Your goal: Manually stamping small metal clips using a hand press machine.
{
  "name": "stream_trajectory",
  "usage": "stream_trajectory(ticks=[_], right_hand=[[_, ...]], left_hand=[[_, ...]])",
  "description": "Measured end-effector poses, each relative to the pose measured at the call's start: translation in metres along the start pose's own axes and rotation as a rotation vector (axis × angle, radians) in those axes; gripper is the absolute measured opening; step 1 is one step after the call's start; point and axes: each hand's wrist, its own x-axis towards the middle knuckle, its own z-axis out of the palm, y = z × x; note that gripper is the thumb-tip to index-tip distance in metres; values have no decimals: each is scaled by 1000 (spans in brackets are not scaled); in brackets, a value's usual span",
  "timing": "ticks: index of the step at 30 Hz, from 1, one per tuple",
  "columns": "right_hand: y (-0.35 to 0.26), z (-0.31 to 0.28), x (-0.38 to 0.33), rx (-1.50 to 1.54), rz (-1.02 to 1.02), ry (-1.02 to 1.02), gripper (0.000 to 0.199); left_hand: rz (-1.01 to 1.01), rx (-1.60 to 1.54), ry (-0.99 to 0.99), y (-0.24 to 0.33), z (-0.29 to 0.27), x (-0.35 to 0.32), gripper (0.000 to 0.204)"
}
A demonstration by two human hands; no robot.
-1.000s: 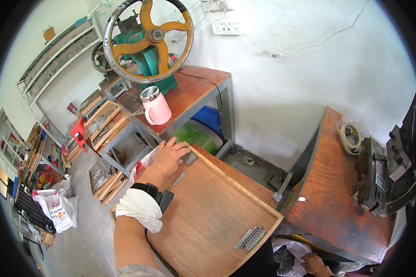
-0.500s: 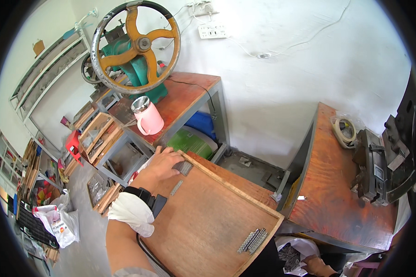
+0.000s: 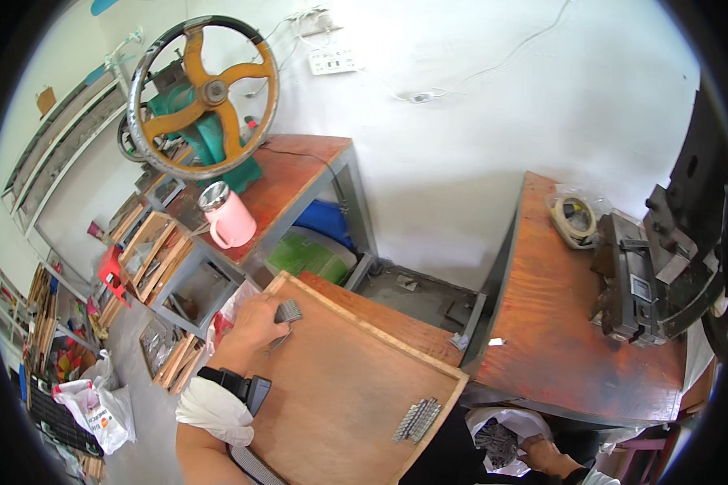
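Observation:
A shallow wooden tray (image 3: pixel 340 364) with a raised rim lies before me. Over its far left part, my left hand (image 3: pixel 257 322) is closed around the edge of a small block of grey metal strips (image 3: pixel 288 310). Just below the thumb, a thin grey strip (image 3: pixel 280 341) lies on the tray, partly covered. A short row of grey metal strips (image 3: pixel 417 420) rests by the tray's right edge. At the lower right, my right hand (image 3: pixel 545 455) reaches into a white bag (image 3: pixel 531 422) of small grey metal pieces (image 3: pixel 497 440). Its fingers are curled, their tips hidden.
A pink mug (image 3: pixel 231 221) stands on the left workbench (image 3: pixel 299 153) below a large yellow-spoked handwheel (image 3: pixel 213 93). On the right, a wooden bench (image 3: pixel 534 323) carries a roll of tape (image 3: pixel 573 220) and a dark metal machine (image 3: pixel 635 283). White plastic bags (image 3: pixel 105 412) sit on the floor.
My left hand has drawn the metal block slightly nearer, over the loose strip. My right hand reaches a little farther into the white bag. The whole view has shifted a bit.

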Motion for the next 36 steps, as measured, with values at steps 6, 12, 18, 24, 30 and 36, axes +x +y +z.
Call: stream_trajectory(ticks=[6, 12, 18, 24, 30, 36], right_hand=[[0, 2, -11, -2, 59, 98, 36], [-5, 3, -15, -74, 24, 152, 28], [-7, -2, -22, -105, 124, 52, 32], [4, 4, -47, -33, 103, 142, 33], [21, 10, -86, 3, 130, 200, 37], [49, 38, -109, 85, 171, 219, 41]], left_hand=[[11, -123, 81, -3, 15, 1, 41], [-222, -235, 14, 4, 8, 0, 34], [-282, -668, 62, 79, -21, 16, 32], [203, -685, -60, 329, -61, 87, 36], [324, -525, -76, 519, -78, 110, 47], [320, -498, 87, 565, -64, 110, 42]])
